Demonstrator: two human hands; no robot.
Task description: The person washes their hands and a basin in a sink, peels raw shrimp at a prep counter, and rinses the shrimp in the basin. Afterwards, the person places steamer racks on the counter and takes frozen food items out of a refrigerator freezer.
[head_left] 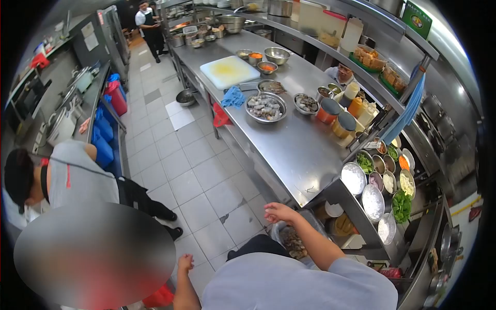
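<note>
My right hand (279, 212) hangs in the air by the near corner of the steel worktable (289, 150), with loosely bent fingers and nothing in it. Below it, partly hidden by my forearm, a tub (278, 233) holds brownish scraps that I cannot make out. My left hand (185, 262) is low over the tiled floor, fingers loosely curled, empty and touching nothing. On the worktable are a steel bowl of peeled shrimp (265, 107), a smaller bowl of what looks like shrimp (306, 104), a blue cloth (234, 96) and a white cutting board (230, 71) with a yellow stain.
A person in a grey shirt (85, 173) bends close on my left. Another person (150, 28) stands far down the aisle; a third (341, 76) is behind the worktable. Bowls of vegetables (403, 204) line the right. A wok (185, 97) sits low beside the table.
</note>
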